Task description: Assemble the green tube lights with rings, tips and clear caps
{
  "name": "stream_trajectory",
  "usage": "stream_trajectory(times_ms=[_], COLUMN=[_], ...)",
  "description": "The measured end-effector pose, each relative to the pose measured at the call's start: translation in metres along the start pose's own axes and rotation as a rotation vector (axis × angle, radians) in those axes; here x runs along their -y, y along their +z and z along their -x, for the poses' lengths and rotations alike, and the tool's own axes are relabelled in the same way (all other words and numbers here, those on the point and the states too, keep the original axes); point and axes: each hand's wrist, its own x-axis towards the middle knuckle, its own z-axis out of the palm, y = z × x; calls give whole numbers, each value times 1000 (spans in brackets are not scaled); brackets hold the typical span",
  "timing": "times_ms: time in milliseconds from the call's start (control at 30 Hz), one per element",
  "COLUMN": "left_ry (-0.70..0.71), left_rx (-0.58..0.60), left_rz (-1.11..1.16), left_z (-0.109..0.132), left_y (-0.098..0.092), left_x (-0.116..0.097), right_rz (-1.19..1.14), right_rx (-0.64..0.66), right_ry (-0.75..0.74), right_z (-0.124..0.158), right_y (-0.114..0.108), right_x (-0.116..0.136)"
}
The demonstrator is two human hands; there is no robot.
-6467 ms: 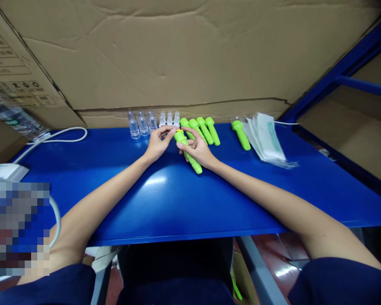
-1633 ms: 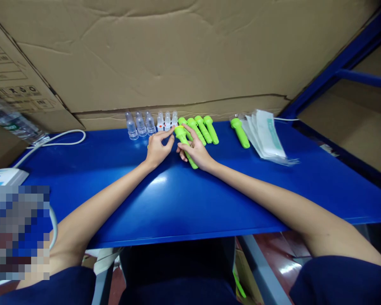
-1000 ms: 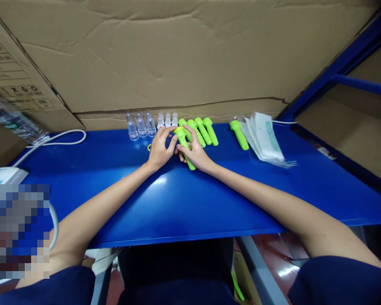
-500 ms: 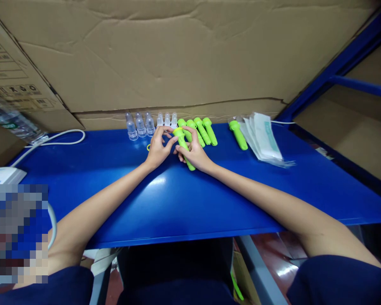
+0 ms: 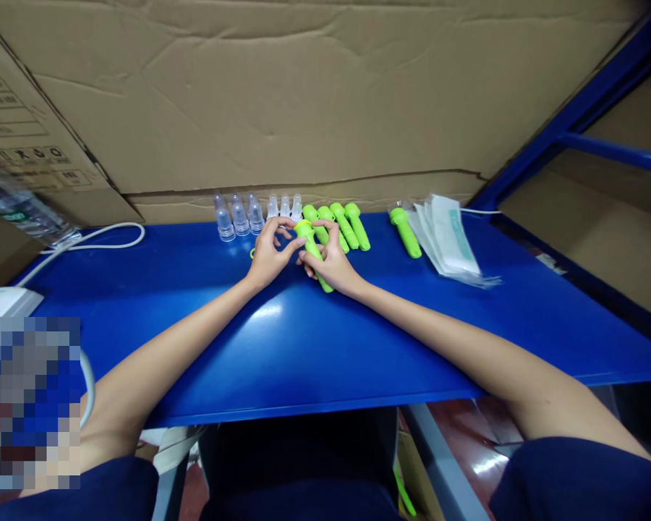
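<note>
Green pen-shaped device (image 5: pixel 313 250) lies tilted in right hand (image 5: pixel 332 262), which grips its barrel just above the blue worktop (image 5: pixel 282 340). Left hand (image 5: pixel 268 253) pinches its top end, fingers curled. Both forearms stretched forward.

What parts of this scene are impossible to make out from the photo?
All in the head view:
- The left hand has its fingertips at the head of the green tube; whether they pinch anything is too small to tell.
- The right hand covers the tube's middle.
- A pixelated patch blurs the lower left corner.
- The plastic bottle is cut off by the left edge.
- Print on the white packets is too small to read.
</note>
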Motion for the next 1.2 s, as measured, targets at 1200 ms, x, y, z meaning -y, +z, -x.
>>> stream_trajectory(times_ms=[1200], left_ry=[-39], left_rx=[29], left_rz=[0], left_z=[-1], left_y=[-3], left_x=[5], right_rz=[16], right_rx=[50], right_ry=[8], right_z=[0], right_y=[-2], right_x=[2])
